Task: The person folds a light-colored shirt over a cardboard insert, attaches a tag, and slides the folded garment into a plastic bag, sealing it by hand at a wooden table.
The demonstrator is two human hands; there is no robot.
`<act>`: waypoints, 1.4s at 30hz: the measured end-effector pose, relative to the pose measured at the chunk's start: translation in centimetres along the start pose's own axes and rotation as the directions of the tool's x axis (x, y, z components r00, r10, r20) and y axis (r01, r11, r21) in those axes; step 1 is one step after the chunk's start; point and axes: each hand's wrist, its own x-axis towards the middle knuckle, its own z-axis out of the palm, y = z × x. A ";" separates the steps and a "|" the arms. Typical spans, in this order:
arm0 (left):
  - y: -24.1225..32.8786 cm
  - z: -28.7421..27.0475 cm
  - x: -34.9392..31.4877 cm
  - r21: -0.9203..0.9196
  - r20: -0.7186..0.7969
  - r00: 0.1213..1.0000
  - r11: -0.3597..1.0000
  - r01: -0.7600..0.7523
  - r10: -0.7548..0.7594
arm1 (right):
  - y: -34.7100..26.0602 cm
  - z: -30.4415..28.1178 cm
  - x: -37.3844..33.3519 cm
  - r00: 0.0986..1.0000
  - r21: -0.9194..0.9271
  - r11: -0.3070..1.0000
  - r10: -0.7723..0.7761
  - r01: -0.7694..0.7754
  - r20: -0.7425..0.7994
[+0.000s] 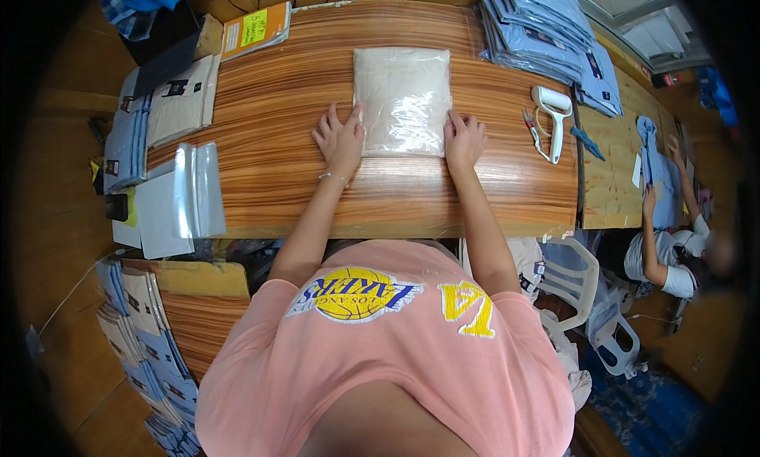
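1. A clear plastic bag holding a folded cream garment [402,100] lies flat on the wooden tabletop [269,148], near the middle of its far half, with its long axis running from the near edge toward the far edge.
2. The left hand [340,137] rests palm down at the bag's near left corner, fingers spread, fingertips touching the bag's left edge.
3. The right hand [464,137] lies flat at the near right corner, fingers closer together and laid along the right edge; it pinches nothing, as far as this view shows.
4. The bag sits between the two hands and reaches away from both toward the far edge; neither hand is clearly nearer.
5. Toward the right edge lie a white handheld tool [553,120] and small red-handled snips [529,123].
6. A stack of bagged blue garments [546,33] fills the far right corner.
7. Empty clear bags [198,189] overhang the near left corner, with folded beige and blue pieces [170,104] along the left edge.
8. Another person [673,243] works at the next table.
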 end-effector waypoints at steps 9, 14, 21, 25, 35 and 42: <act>-1.8 1.4 0.3 -0.254 0.017 1.000 0.967 -0.013 0.018 | 3.3 0.8 -0.7 0.998 0.305 0.951 -0.051 0.059 -0.036; -1.4 0.5 -4.7 -0.286 -0.001 0.998 0.956 -0.065 0.067 | 2.4 -0.8 -4.7 0.932 0.108 0.926 -0.361 0.362 -0.029; -1.1 -0.2 3.1 -0.036 -0.215 0.881 0.898 -0.438 0.421 | 0.5 0.4 1.3 0.848 0.178 0.830 -0.515 0.529 -0.124; -0.4 1.3 4.9 -0.254 -0.257 0.957 0.945 -0.204 0.137 | 0.3 1.7 4.2 0.867 0.109 0.864 -0.475 0.492 -0.150; 0.9 1.1 10.1 -0.293 -0.340 0.941 0.951 -0.100 -0.006 | -2.8 3.2 10.0 0.971 0.231 0.944 -0.214 0.234 -0.106; 4.2 -11.8 12.7 -0.283 -0.719 0.661 0.778 -0.560 0.214 | -6.6 -10.4 14.9 0.755 0.442 0.628 -0.411 0.641 -0.511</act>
